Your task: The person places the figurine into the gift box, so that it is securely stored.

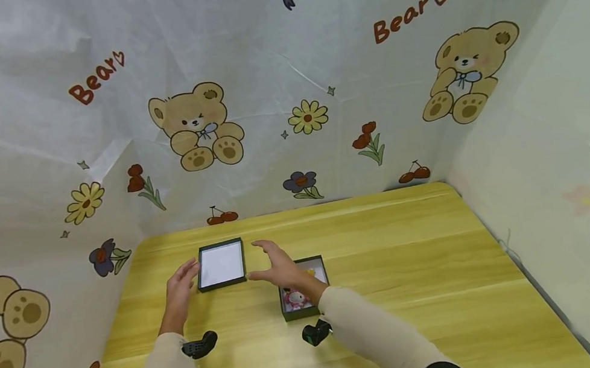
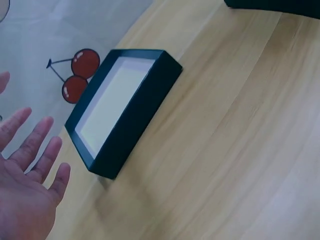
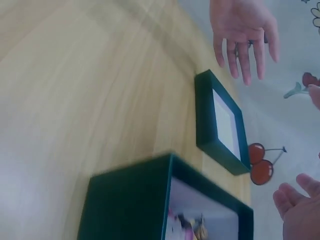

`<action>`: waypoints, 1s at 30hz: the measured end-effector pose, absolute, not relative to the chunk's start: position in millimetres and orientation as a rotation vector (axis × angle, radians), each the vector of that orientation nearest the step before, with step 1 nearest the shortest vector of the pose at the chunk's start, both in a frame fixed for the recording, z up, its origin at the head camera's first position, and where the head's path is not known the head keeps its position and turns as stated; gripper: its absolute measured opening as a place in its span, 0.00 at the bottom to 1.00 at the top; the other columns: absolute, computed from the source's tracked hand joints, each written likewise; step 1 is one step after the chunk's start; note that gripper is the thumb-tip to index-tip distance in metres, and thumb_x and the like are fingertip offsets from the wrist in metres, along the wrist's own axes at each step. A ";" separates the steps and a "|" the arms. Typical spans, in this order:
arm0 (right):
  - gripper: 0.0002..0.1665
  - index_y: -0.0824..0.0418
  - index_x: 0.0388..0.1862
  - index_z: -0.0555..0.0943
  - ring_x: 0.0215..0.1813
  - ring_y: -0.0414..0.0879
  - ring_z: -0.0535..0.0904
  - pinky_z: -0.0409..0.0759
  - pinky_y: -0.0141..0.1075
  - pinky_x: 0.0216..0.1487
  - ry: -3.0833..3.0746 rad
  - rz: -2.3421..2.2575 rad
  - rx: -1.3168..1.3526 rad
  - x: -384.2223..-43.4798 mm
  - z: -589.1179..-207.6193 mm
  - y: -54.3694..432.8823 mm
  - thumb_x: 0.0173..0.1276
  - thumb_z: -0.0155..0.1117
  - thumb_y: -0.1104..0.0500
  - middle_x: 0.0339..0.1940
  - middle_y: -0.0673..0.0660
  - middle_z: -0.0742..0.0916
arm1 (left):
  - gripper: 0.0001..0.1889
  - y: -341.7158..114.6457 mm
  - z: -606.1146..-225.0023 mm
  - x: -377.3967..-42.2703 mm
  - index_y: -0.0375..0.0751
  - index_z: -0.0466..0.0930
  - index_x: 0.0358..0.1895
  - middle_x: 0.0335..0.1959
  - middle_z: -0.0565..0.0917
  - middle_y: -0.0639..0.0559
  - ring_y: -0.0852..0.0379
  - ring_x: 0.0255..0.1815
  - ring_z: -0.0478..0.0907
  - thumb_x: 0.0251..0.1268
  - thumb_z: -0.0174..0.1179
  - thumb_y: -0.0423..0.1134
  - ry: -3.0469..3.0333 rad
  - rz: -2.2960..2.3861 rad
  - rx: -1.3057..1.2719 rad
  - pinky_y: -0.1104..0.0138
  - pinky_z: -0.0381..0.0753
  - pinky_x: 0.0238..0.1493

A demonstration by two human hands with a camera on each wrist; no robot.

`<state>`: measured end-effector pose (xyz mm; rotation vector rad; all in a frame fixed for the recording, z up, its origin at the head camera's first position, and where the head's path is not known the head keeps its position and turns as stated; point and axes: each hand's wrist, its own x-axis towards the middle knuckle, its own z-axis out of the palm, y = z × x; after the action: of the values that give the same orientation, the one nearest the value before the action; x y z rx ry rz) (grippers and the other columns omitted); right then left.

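A shallow dark green box lid (image 1: 201,289) lies on the table with its white inside facing up. My left hand (image 1: 179,294) is at its left side with the fingers spread, and it holds nothing. On the other side, my right hand (image 1: 278,265) is held with thumb and fingers apart and nothing between them. The right wrist view shows both hands, the left hand (image 3: 242,35) beyond the lid (image 3: 204,112). Under my right forearm stands a deeper dark green box (image 1: 300,314), partly hidden by it. Inside the box is a small pink and white figure (image 1: 295,298).
The yellow wood-grain table (image 1: 389,246) reaches back to a white cloth (image 1: 257,42) printed with bears, flowers and cherries. A pale wall covering (image 1: 552,136) rises at the right. Each wrist wears a black camera.
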<state>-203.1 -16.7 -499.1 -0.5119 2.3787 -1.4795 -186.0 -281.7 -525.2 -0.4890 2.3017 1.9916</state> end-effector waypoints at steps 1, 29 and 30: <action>0.46 0.53 0.75 0.60 0.72 0.55 0.61 0.66 0.54 0.67 2.353 -1.499 -0.492 -203.4 -499.6 -21.0 0.62 0.69 0.45 0.74 0.55 0.64 | 0.30 -284.1 -526.6 -185.4 0.34 0.55 0.74 0.73 0.59 0.38 0.45 0.72 0.55 0.76 0.46 0.47 2.286 2.002 -0.493 0.53 0.52 0.74; 0.48 0.56 0.79 0.46 0.76 0.66 0.38 0.41 0.55 0.75 1.528 -2.167 0.141 -224.0 -541.2 -90.2 0.72 0.39 0.30 0.77 0.71 0.48 | 0.34 -298.9 -547.5 -194.1 0.28 0.38 0.75 0.77 0.44 0.34 0.41 0.77 0.40 0.80 0.31 0.50 1.899 2.193 -0.548 0.51 0.41 0.76; 0.49 0.56 0.79 0.45 0.76 0.66 0.39 0.41 0.55 0.75 1.529 -2.162 0.135 -224.0 -541.9 -90.8 0.71 0.39 0.29 0.77 0.71 0.48 | 0.35 -299.1 -548.6 -194.3 0.28 0.38 0.75 0.77 0.43 0.34 0.41 0.77 0.39 0.80 0.31 0.51 1.899 2.191 -0.542 0.51 0.40 0.76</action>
<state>-224.0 -90.8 -541.9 0.1355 1.5291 -2.1617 -194.3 -299.1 -548.6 -0.5421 1.8986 2.1915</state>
